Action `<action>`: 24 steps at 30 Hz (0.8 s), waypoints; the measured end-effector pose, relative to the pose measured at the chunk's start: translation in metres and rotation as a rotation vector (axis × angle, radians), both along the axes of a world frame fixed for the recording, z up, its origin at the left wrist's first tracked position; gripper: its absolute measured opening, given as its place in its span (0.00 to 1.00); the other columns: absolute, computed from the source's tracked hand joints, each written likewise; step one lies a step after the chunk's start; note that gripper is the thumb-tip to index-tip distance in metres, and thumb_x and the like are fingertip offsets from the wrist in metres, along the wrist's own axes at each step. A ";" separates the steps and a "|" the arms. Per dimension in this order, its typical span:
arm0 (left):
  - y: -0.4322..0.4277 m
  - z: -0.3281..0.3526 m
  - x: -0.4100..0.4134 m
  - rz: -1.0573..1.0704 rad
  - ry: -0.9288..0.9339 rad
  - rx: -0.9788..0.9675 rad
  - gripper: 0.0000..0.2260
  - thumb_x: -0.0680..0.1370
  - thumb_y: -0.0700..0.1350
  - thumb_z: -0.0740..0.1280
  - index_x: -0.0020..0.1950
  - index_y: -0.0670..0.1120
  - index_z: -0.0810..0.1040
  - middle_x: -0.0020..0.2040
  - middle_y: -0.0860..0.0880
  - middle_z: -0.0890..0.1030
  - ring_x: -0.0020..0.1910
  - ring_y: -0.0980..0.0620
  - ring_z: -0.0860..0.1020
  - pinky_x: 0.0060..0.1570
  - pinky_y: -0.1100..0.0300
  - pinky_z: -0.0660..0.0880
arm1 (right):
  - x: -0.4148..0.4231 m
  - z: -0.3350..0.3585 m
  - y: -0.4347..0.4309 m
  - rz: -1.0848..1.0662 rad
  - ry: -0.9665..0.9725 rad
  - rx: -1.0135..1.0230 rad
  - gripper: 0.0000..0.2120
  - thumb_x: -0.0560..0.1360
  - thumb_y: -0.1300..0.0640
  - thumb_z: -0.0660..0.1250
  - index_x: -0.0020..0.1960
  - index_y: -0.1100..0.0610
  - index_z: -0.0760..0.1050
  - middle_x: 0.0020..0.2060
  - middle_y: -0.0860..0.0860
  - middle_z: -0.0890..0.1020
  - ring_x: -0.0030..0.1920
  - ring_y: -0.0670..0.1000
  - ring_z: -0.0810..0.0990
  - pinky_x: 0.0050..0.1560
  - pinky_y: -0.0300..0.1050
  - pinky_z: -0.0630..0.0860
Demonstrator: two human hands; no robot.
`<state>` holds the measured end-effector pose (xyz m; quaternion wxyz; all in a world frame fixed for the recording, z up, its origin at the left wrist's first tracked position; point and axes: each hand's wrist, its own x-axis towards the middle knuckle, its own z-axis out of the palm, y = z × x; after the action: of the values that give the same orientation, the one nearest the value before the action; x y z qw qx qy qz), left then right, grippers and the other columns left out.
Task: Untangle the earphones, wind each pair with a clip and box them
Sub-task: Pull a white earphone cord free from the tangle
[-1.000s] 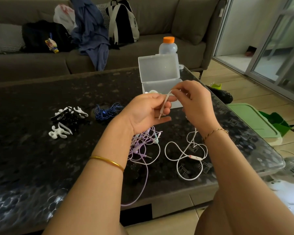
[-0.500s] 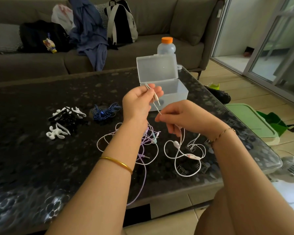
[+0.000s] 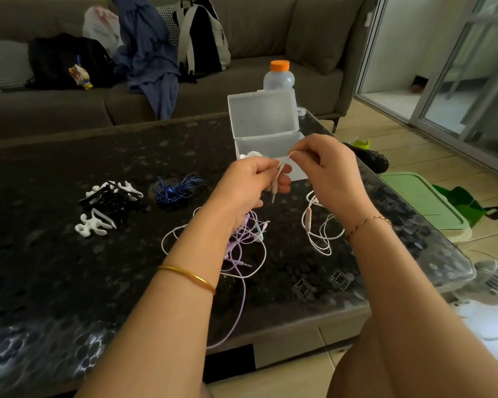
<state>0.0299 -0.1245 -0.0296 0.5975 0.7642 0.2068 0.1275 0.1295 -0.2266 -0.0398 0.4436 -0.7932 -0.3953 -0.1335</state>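
My left hand (image 3: 249,185) grips folded loops of a white earphone cable, with the plug end hanging below its fingers. My right hand (image 3: 327,170) pinches the same cable just to the right and holds it taut. The rest of the white earphones (image 3: 318,228) trails down onto the table under my right wrist. A tangle of purple earphones (image 3: 246,237) lies under my left wrist. A blue earphone bundle (image 3: 176,189) sits further left. White and black clips (image 3: 107,205) lie at the left. The clear box (image 3: 266,130) stands open behind my hands, something white inside.
The dark glass table (image 3: 69,268) ends near my body and at the right. An orange-capped bottle (image 3: 279,76) stands behind the box. A sofa with bags and clothes (image 3: 147,53) fills the back. A green bin lid (image 3: 420,202) and a fan (image 3: 495,297) are on the floor, right.
My right hand rose from low over the table back up beside my left hand, drawing the white cable up. More cable is now gathered in my left hand.
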 end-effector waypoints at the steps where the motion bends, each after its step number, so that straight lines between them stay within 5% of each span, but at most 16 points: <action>1: 0.000 0.002 -0.001 -0.021 0.015 -0.061 0.11 0.83 0.43 0.58 0.50 0.51 0.80 0.41 0.55 0.82 0.41 0.60 0.81 0.53 0.54 0.74 | 0.001 -0.001 0.000 -0.010 0.002 0.018 0.05 0.78 0.59 0.63 0.48 0.58 0.78 0.41 0.48 0.76 0.43 0.46 0.73 0.44 0.36 0.70; 6: 0.005 0.006 -0.004 -0.134 0.028 -0.248 0.13 0.83 0.40 0.55 0.51 0.46 0.80 0.35 0.53 0.76 0.37 0.58 0.79 0.58 0.47 0.75 | 0.004 -0.005 0.000 0.036 0.109 0.007 0.05 0.77 0.58 0.64 0.48 0.57 0.78 0.37 0.46 0.76 0.38 0.47 0.75 0.42 0.45 0.76; 10: 0.012 0.009 -0.009 -0.213 -0.043 -0.575 0.11 0.83 0.40 0.56 0.53 0.44 0.78 0.33 0.53 0.74 0.35 0.58 0.77 0.60 0.49 0.73 | -0.003 -0.001 0.000 0.119 0.320 -0.020 0.07 0.78 0.58 0.62 0.45 0.56 0.78 0.34 0.51 0.77 0.31 0.46 0.75 0.32 0.37 0.75; 13: 0.013 0.013 -0.007 -0.082 -0.205 -0.848 0.09 0.82 0.42 0.58 0.50 0.49 0.78 0.34 0.57 0.77 0.38 0.60 0.79 0.54 0.57 0.69 | -0.009 0.005 -0.003 0.233 0.463 -0.140 0.09 0.79 0.56 0.62 0.41 0.53 0.78 0.31 0.53 0.78 0.27 0.50 0.75 0.32 0.39 0.76; 15: 0.012 0.011 -0.003 0.065 -0.288 -0.867 0.09 0.82 0.42 0.58 0.48 0.51 0.77 0.37 0.58 0.80 0.38 0.62 0.81 0.48 0.59 0.68 | -0.013 0.007 -0.004 0.328 0.537 -0.259 0.09 0.79 0.56 0.62 0.43 0.53 0.79 0.30 0.53 0.78 0.27 0.51 0.75 0.33 0.41 0.77; 19: 0.006 0.000 0.003 0.319 -0.341 -0.548 0.09 0.80 0.38 0.62 0.46 0.51 0.79 0.44 0.55 0.83 0.43 0.62 0.82 0.44 0.63 0.69 | -0.020 0.011 -0.003 0.421 0.614 -0.417 0.09 0.79 0.58 0.62 0.53 0.61 0.79 0.31 0.55 0.80 0.27 0.52 0.77 0.34 0.41 0.78; 24: 0.006 -0.013 0.005 0.420 -0.390 0.313 0.07 0.77 0.36 0.66 0.50 0.44 0.81 0.46 0.50 0.83 0.46 0.57 0.81 0.50 0.64 0.77 | -0.020 0.022 -0.009 0.380 0.519 -0.402 0.07 0.77 0.57 0.65 0.47 0.60 0.79 0.31 0.54 0.82 0.27 0.49 0.77 0.34 0.38 0.76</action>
<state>0.0349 -0.1184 -0.0427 0.4616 0.7487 0.2195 0.4221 0.1097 -0.2359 -0.0181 0.3815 -0.7844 -0.4282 0.2365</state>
